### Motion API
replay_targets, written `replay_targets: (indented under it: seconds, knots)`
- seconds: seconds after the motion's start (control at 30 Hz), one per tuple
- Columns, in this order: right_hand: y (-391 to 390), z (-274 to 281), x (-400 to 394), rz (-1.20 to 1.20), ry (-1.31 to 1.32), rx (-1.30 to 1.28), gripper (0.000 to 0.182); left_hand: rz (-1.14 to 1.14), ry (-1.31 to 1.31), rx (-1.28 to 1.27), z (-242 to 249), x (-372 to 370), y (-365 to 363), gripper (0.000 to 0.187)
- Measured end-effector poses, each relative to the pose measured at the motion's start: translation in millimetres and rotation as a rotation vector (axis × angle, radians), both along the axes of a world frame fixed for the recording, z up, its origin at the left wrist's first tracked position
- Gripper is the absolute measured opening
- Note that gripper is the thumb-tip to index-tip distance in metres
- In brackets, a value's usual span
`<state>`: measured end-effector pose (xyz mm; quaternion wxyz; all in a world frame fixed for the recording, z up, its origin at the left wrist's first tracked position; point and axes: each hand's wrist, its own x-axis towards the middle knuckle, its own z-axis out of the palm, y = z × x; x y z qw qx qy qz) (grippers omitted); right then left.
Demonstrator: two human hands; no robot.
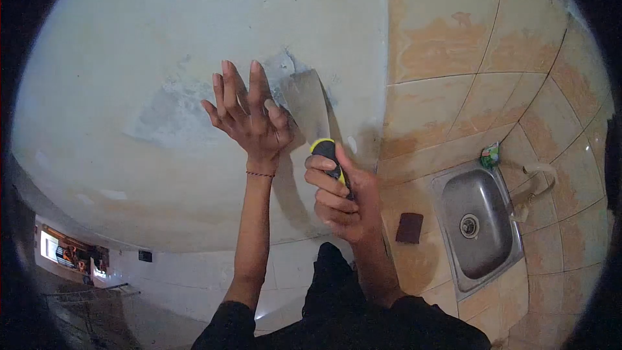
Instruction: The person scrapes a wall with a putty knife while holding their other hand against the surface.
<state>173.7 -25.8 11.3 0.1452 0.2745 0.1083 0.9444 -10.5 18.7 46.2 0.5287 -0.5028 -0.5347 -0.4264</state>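
My right hand (343,201) is wrapped round the black and yellow handle of a putty knife (306,99). Its wide, dusty metal blade reaches up to the pale wall (194,13), its edge at a patch of flaking paint (283,63). To the left, my left hand (253,113) is raised before the wall with its fingers spread and nothing in them. A thin cord bracelet circles that wrist. Behind the left hand a larger grey, worn patch (172,110) shows on the wall, partly covered by the fingers.
At the right, a steel sink (476,220) is set in a tiled counter, with a tap (541,178) beside it. A green packet (490,155) stands at the sink's corner. A dark red sandpaper-like piece (409,227) lies on the counter. Orange-stained tiles (440,39) cover the adjoining wall.
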Motion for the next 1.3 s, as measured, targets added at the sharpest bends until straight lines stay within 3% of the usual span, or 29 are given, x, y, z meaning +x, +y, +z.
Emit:
replay_targets:
  seconds: [0.37, 0.57, 0.67, 0.8, 0.83, 0.9, 1.17, 1.23, 1.3]
  knots:
    - [4, 0, -2, -0.061, -0.059, 0.045, 0.035, 0.009, 0.006, 0.008, -1, -2, 0, 0.054]
    - [-9, -48, 9, -0.447, -0.437, 0.635, 0.056, -0.01, 0.002, 0.02, 0, -3, 1, 0.053]
    - [-13, -30, 26, -0.72, -0.863, 0.882, 0.056, -0.013, -0.009, 0.012, -1, -4, 1, 0.052]
    - [-21, 2, 20, -1.46, -1.397, 1.15, 0.047, -0.033, -0.012, 0.019, 2, -2, 0, 0.053]
    - [-10, 7, 14, -1.733, -1.407, 1.257, 0.047, -0.035, -0.013, 0.012, 2, -2, -1, 0.053]
    - [5, 12, 9, -2.01, -1.412, 1.387, 0.047, -0.041, -0.01, -0.002, 1, -2, -3, 0.053]
    - [-10, -30, 6, -1.875, -1.618, 1.435, 0.051, -0.03, -0.01, 0.001, 2, -2, -2, 0.052]
    - [-4, -43, 9, -1.908, -1.396, 1.403, 0.052, -0.022, -0.009, 0.004, 1, -2, -3, 0.052]
    - [-3, -46, 15, -1.593, -1.12, 1.173, 0.053, -0.024, -0.005, 0.01, 2, 0, -2, 0.052]
